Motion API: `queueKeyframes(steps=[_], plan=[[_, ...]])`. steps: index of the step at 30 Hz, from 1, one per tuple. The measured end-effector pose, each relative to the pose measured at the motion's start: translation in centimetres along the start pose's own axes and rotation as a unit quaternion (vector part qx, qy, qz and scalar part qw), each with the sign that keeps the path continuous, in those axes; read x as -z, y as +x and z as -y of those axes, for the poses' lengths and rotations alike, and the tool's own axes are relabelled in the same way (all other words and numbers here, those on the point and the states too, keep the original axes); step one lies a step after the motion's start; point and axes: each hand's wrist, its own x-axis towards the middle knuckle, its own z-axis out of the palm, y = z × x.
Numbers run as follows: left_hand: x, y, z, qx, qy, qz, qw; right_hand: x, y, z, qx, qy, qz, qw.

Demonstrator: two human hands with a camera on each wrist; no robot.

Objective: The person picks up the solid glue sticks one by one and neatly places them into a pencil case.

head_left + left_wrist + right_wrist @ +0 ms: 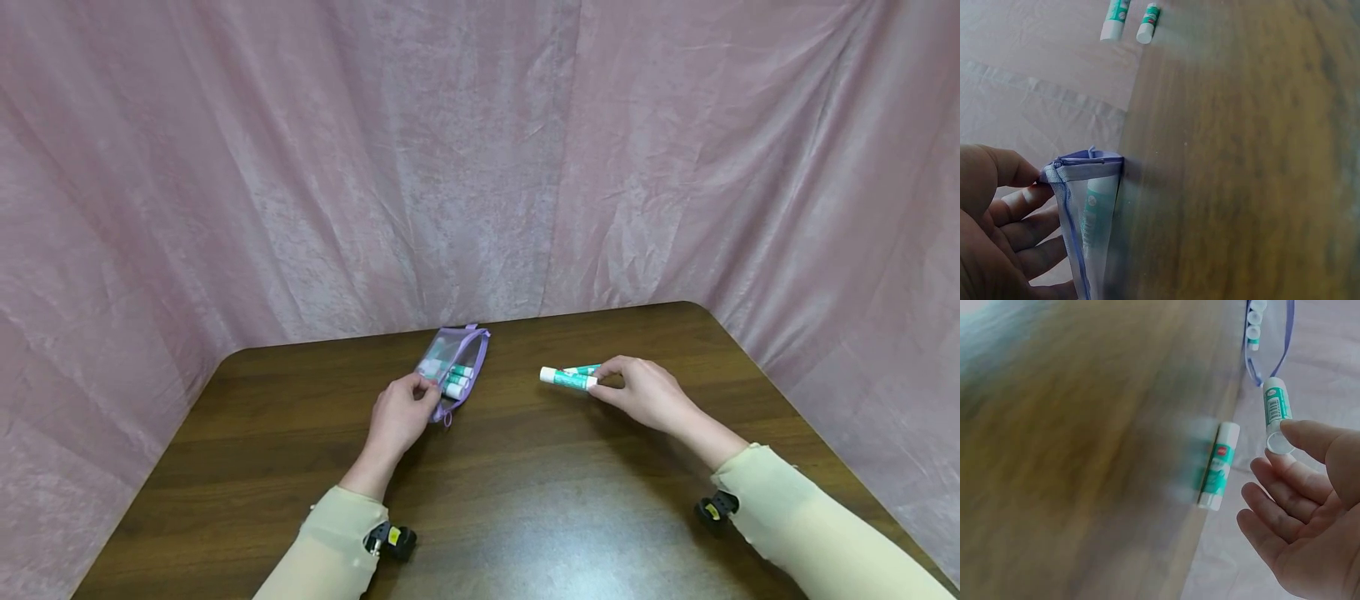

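Between thumb and fingertips, my right hand pinches a green and white glue stick by one end, its white cap pointing left toward the pouch. Another glue stick of the same kind lies on the table just behind it. My left hand pinches the near edge of a purple-trimmed mesh zip pouch. The pouch's mouth gapes to the right, and several glue sticks lie side by side inside it, white ends facing the opening.
The brown wooden table has rounded far corners. Right behind its far edge hangs a pink curtain, which also runs along both sides. The pouch's zip pull dangles at the near corner.
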Motion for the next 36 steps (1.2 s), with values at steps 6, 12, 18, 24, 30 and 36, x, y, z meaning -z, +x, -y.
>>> queueKeyframes(steps=[6, 12, 18, 24, 30, 36], plan=[[0.0, -0.1, 0.0, -0.001, 0.000, 0.000, 1.0000, -0.4, 1.2, 1.2, 0.005, 0.009, 0.009, 0.9999], [0.0, -0.1, -0.1, 0.000, 0.001, -0.002, 1.0000, -0.7, 2.3, 2.3, 0.017, 0.008, 0.012, 0.9998], [0.1, -0.1, -0.2, 0.001, -0.003, -0.001, 1.0000, -1.2, 3.2, 3.3, 0.015, 0.014, 0.017, 0.9996], [0.1, -0.1, -0.3, -0.002, -0.005, 0.000, 1.0000, -2.0, 4.1, 4.1, 0.022, 0.019, 0.014, 0.9995], [0.1, -0.1, -0.3, -0.001, -0.004, -0.003, 1.0000, -2.6, 5.1, 4.6, 0.013, 0.017, 0.016, 0.9996], [0.0, -0.1, -0.2, 0.003, -0.005, 0.000, 1.0000, -3.3, 6.1, 5.0, 0.006, 0.014, 0.020, 0.9997]])
